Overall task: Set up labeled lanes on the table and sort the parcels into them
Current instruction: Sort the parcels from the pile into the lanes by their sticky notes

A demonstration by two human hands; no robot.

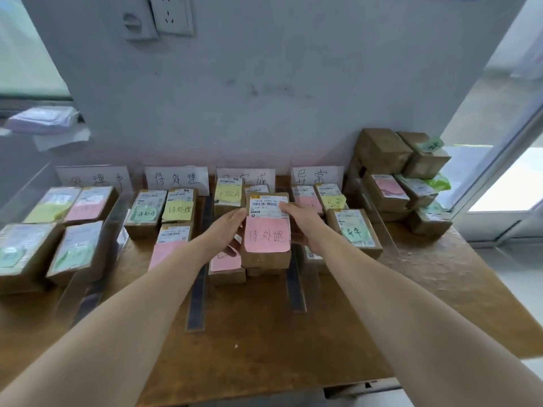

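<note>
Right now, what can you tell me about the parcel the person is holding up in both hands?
The parcel is a small brown cardboard box, held tilted with its top facing the camera, above the third lane. A white shipping label with a barcode covers its upper part; a pink sticky note reading 待处理 is stuck below it. The left hand holds its left edge and the right hand its right edge, thumb on the label. It hides part of the parcels lying beneath.

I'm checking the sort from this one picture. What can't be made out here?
- Third lane sign: its first character is hidden behind stacked parcels, head view.
- Pink note under the left hand: writing covered.
- Held parcel: shipping label print too small.
- Far-left parcels: notes blurred.
</note>
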